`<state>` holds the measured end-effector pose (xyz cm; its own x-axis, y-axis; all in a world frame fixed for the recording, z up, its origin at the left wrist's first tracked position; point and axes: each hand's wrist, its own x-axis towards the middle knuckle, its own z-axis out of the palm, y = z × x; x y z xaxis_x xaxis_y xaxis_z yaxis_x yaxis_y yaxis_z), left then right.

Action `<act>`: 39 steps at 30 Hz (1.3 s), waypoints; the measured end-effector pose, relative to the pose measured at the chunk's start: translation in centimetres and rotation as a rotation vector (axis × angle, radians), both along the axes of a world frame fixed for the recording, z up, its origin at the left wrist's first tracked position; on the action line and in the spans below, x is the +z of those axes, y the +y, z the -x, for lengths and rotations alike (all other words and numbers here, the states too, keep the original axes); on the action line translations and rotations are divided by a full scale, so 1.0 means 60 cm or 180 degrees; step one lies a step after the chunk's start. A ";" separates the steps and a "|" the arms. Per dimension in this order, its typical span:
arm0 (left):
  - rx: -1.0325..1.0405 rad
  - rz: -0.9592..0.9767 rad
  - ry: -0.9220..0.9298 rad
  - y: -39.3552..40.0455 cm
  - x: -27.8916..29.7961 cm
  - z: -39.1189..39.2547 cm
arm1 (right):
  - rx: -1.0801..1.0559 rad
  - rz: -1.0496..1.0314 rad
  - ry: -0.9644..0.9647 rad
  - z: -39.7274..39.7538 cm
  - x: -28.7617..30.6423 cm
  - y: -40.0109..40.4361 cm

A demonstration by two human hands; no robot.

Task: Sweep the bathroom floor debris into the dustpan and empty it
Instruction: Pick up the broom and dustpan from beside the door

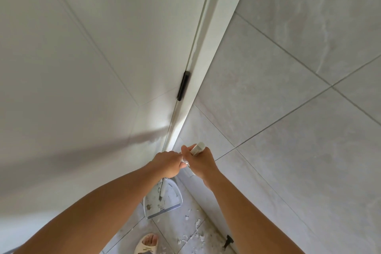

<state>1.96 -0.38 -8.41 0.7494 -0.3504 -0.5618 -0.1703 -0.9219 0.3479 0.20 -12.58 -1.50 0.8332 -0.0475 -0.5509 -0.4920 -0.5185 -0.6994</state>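
The frame is being filled by a white door (pixel 92 57) on the left and a grey tiled wall (pixel 299 68) on the right, the two being joined at a white door frame (pixel 208 47) where a black hinge (pixel 183 85) is being shown. Down below, the tiled floor (pixel 132 235) is being covered with scattered white debris (pixel 195 231) near the wall's foot. A white dustpan (pixel 165 204) is being stood on that floor in the corner, with specks being held inside it already. Its upright handle (pixel 162 188) is being gripped by the left hand (pixel 168 164), fingers clenched around the top. A pale broom handle (pixel 198 148) is being grasped by the right hand (pixel 201 161), fingers wrapped tight; the brush end is being hidden. A sandalled foot (pixel 147 243) is being planted just below the dustpan.
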 end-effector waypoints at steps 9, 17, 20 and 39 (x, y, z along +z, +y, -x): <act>0.0053 0.0127 -0.0039 0.007 0.041 0.042 | 0.0450 -0.0032 -0.0116 0.039 0.041 -0.012; 0.0489 0.0278 -0.0158 -0.032 0.138 0.100 | 0.0358 -0.0098 -0.0599 0.088 0.116 -0.040; 0.0474 0.0191 -0.0331 -0.058 0.181 0.128 | 0.0116 -0.0158 -0.0837 0.117 0.147 -0.053; 0.0792 -0.0958 -0.2203 -0.169 0.351 0.391 | 0.0326 -0.1085 -0.1702 0.317 0.317 -0.164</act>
<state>-21.50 -10.52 12.67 0.9993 -0.0340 0.0162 -0.0335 -0.9989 -0.0318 -18.82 -22.41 17.50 0.9881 0.1513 -0.0282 0.0105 -0.2496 -0.9683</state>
